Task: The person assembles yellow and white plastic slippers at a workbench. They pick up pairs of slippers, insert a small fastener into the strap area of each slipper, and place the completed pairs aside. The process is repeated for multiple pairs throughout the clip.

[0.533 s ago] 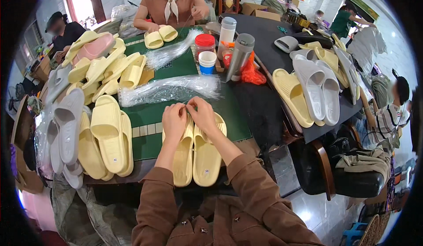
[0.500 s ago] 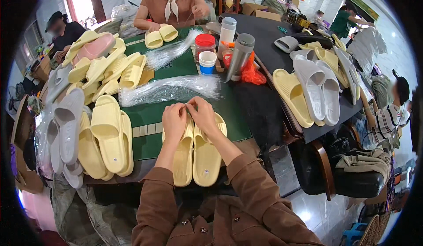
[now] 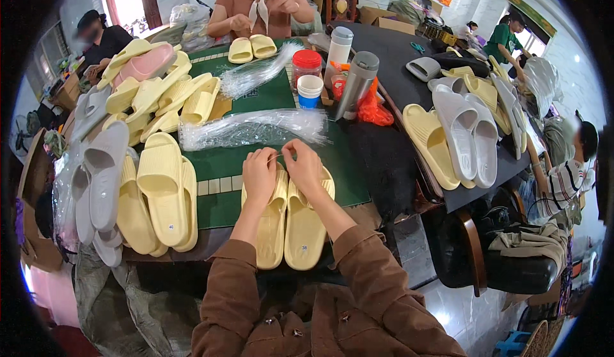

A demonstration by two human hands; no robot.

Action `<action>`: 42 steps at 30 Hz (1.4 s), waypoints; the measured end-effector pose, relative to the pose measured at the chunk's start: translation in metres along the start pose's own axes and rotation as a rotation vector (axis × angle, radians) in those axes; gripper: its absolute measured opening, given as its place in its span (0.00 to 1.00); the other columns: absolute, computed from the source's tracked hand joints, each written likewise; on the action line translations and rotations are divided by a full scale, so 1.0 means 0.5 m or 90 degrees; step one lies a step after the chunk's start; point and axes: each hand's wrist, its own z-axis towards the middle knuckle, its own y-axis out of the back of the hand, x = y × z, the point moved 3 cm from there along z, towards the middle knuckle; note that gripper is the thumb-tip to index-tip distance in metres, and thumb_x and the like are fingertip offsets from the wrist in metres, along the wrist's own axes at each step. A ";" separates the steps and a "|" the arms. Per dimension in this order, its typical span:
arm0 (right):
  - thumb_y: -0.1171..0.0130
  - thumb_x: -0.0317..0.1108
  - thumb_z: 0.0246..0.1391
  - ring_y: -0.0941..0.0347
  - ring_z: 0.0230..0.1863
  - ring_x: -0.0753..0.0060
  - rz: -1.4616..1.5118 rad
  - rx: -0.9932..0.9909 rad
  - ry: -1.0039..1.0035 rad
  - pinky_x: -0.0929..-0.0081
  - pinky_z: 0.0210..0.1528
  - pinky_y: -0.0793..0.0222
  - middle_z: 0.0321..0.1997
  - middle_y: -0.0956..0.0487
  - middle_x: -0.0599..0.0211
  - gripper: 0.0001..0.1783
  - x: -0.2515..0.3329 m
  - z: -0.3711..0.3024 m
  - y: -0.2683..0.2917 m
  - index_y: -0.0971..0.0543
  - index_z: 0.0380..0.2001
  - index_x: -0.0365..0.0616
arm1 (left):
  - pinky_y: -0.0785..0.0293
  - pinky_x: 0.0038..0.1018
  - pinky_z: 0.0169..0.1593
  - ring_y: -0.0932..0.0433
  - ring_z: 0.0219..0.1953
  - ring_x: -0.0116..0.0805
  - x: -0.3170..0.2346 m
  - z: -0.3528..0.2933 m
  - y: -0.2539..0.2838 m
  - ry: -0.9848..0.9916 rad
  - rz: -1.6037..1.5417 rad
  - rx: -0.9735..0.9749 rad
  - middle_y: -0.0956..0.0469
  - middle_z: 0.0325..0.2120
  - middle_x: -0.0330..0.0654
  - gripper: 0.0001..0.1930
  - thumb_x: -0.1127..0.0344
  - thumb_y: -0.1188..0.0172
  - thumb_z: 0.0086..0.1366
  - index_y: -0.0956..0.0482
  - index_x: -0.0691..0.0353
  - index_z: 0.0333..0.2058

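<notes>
A pair of yellow slide slippers lies side by side at the table's near edge, toes away from me: the left slipper (image 3: 271,235) and the right slipper (image 3: 304,238). Above their toe ends, my left hand (image 3: 259,176) pinches one end of a thin clear plastic strand. The other end is between the fingertips of my right hand (image 3: 303,170), a short gap away. Both hands partly cover the slippers' straps. Just beyond lies a bundle of clear plastic strands (image 3: 256,128).
Yellow, grey and pink slippers (image 3: 167,184) are heaped on the left. Across the green mat (image 3: 220,213) stand paper cups (image 3: 309,91), a red-lidded jar (image 3: 306,64) and a steel flask (image 3: 357,85). More slippers (image 3: 455,126) lie right. A person (image 3: 259,11) sits opposite.
My hands have moved apart from touching fingertips, with the strand now stretched between them. The view has shifted slightly. The person opposite has raised both hands from the slippers there.
</notes>
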 end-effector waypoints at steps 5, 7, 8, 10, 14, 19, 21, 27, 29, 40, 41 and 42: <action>0.43 0.30 0.54 0.22 0.36 0.53 -0.009 -0.142 0.011 0.60 0.34 0.29 0.33 0.20 0.60 0.04 -0.010 0.002 0.003 0.25 0.33 0.44 | 0.30 0.39 0.39 0.25 0.34 0.48 -0.001 0.000 0.003 -0.001 -0.003 0.004 0.21 0.29 0.46 0.04 0.70 0.43 0.62 0.20 0.62 0.32; 0.43 0.30 0.54 0.22 0.35 0.52 -0.035 -0.152 0.048 0.60 0.34 0.29 0.33 0.20 0.59 0.05 0.007 -0.003 0.004 0.25 0.34 0.44 | 0.30 0.40 0.39 0.25 0.34 0.48 0.001 -0.002 0.004 -0.006 0.007 0.015 0.21 0.29 0.46 0.05 0.69 0.43 0.62 0.20 0.62 0.32; 0.43 0.31 0.54 0.22 0.35 0.52 -0.026 -0.091 0.041 0.60 0.34 0.29 0.33 0.20 0.59 0.05 0.009 -0.002 0.000 0.24 0.34 0.44 | 0.29 0.39 0.39 0.25 0.34 0.48 0.001 -0.002 0.004 0.001 0.005 0.019 0.21 0.29 0.46 0.05 0.69 0.43 0.62 0.20 0.62 0.32; 0.43 0.31 0.54 0.22 0.35 0.51 -0.007 0.030 0.026 0.60 0.35 0.28 0.32 0.20 0.59 0.06 0.006 -0.002 -0.004 0.24 0.34 0.43 | 0.29 0.39 0.40 0.24 0.35 0.48 0.001 -0.004 0.002 0.014 0.000 0.027 0.20 0.30 0.45 0.05 0.69 0.43 0.62 0.20 0.62 0.32; 0.42 0.34 0.54 0.22 0.34 0.50 0.002 -0.004 -0.031 0.59 0.35 0.28 0.31 0.19 0.57 0.08 -0.015 0.002 -0.005 0.24 0.33 0.40 | 0.29 0.40 0.40 0.24 0.35 0.48 0.000 -0.003 -0.001 0.013 -0.010 0.017 0.21 0.29 0.45 0.05 0.69 0.43 0.62 0.21 0.62 0.32; 0.43 0.35 0.55 0.22 0.34 0.51 0.044 -0.109 -0.123 0.59 0.36 0.29 0.31 0.19 0.54 0.09 -0.032 0.006 0.003 0.24 0.33 0.39 | 0.30 0.41 0.38 0.24 0.34 0.48 0.005 -0.003 -0.003 0.007 -0.024 0.007 0.21 0.28 0.44 0.04 0.70 0.44 0.62 0.21 0.61 0.31; 0.44 0.35 0.55 0.22 0.35 0.52 0.044 -0.095 -0.106 0.60 0.38 0.29 0.32 0.20 0.54 0.09 -0.031 0.006 0.001 0.24 0.33 0.40 | 0.30 0.41 0.39 0.24 0.34 0.48 0.005 -0.003 -0.002 0.010 -0.025 0.001 0.21 0.28 0.44 0.03 0.70 0.44 0.62 0.22 0.60 0.31; 0.43 0.32 0.54 0.22 0.36 0.55 0.074 -0.050 -0.039 0.62 0.37 0.29 0.32 0.20 0.58 0.06 -0.010 0.006 0.000 0.24 0.32 0.41 | 0.30 0.41 0.39 0.24 0.34 0.47 0.001 -0.003 -0.001 -0.002 -0.026 0.021 0.22 0.28 0.43 0.04 0.71 0.45 0.62 0.22 0.59 0.33; 0.42 0.31 0.54 0.22 0.35 0.56 0.078 -0.020 -0.026 0.63 0.37 0.29 0.32 0.20 0.59 0.05 -0.006 0.007 -0.002 0.24 0.32 0.41 | 0.29 0.40 0.39 0.24 0.35 0.47 0.001 -0.004 -0.002 0.004 -0.027 0.038 0.22 0.29 0.43 0.04 0.71 0.45 0.62 0.21 0.59 0.34; 0.41 0.31 0.54 0.22 0.35 0.57 0.081 -0.062 -0.006 0.63 0.37 0.29 0.32 0.21 0.58 0.06 -0.030 0.007 -0.011 0.24 0.30 0.39 | 0.30 0.40 0.39 0.24 0.35 0.48 -0.006 0.000 0.001 0.039 -0.079 0.005 0.22 0.29 0.45 0.04 0.70 0.46 0.64 0.23 0.61 0.33; 0.41 0.31 0.54 0.22 0.35 0.57 0.082 -0.065 -0.002 0.64 0.37 0.29 0.32 0.21 0.58 0.07 -0.031 0.007 -0.011 0.24 0.30 0.39 | 0.30 0.40 0.39 0.24 0.35 0.48 -0.006 0.000 0.002 0.045 -0.074 0.008 0.22 0.29 0.45 0.04 0.70 0.46 0.64 0.23 0.62 0.33; 0.41 0.31 0.54 0.22 0.35 0.57 0.075 -0.050 -0.002 0.64 0.37 0.29 0.32 0.21 0.58 0.07 -0.032 0.007 -0.011 0.24 0.30 0.39 | 0.30 0.40 0.39 0.24 0.35 0.49 -0.007 0.000 0.003 0.052 -0.070 0.011 0.22 0.29 0.45 0.04 0.69 0.46 0.64 0.23 0.62 0.33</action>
